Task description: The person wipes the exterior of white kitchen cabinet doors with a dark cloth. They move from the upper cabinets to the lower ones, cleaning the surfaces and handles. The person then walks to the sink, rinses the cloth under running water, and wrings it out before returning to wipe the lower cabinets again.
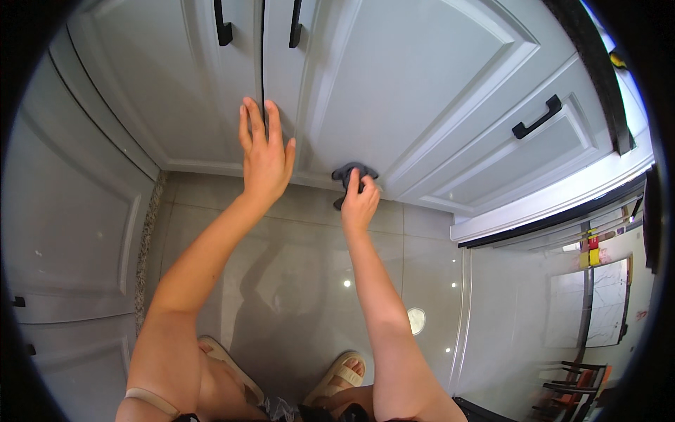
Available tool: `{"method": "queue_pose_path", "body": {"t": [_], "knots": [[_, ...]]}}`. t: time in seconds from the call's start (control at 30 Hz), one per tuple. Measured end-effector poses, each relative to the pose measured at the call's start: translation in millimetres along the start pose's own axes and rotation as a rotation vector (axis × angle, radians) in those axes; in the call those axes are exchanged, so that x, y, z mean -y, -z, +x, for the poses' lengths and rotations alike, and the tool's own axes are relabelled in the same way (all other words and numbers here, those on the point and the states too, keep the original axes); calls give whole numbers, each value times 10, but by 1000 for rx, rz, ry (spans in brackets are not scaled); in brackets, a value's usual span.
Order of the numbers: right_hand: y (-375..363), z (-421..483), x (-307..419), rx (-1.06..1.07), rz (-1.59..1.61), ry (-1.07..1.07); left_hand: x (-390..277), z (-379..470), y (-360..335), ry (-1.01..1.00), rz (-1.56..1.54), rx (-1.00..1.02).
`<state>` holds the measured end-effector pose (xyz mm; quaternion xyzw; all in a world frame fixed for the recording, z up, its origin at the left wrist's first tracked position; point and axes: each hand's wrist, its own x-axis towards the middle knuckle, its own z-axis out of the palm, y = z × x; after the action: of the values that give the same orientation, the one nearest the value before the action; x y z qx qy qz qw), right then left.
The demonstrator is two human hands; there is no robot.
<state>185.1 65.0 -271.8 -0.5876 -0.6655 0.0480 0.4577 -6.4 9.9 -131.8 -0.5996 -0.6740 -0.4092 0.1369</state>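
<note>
My right hand (361, 201) presses a dark grey cloth (348, 173) against the lower edge of a white panelled cabinet door (390, 89). One end of the cloth hangs below the door's bottom edge. My left hand (265, 150) lies with fingers spread across the seam between this door and the left cabinet door (153, 89), holding nothing. Above it, a black handle (223, 29) is fixed to the left door, and another black handle (296, 26) to the right one.
Glossy floor tiles (311, 253) lie under me, with my sandals (337, 375) at the bottom. More white cabinet fronts (74, 200) stand at left, above a speckled stone strip (147, 253). A drawer handle (538, 117) juts out at right. Farther right is a chair (575, 387).
</note>
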Motion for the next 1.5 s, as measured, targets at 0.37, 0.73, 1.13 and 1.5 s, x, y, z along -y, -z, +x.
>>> {"method": "queue_pose_path", "body": {"t": [0.37, 0.73, 1.13, 1.5], "knots": [[318, 617, 769, -456, -85, 324, -14, 0, -34, 34, -6, -1], [486, 199, 59, 39, 117, -130, 76, -10, 94, -6, -42, 34], [571, 797, 33, -505, -323, 137, 586, 20, 347, 40, -22, -192], [-431, 153, 361, -384, -90, -668, 1115, -47, 566, 230, 21, -38]]}}
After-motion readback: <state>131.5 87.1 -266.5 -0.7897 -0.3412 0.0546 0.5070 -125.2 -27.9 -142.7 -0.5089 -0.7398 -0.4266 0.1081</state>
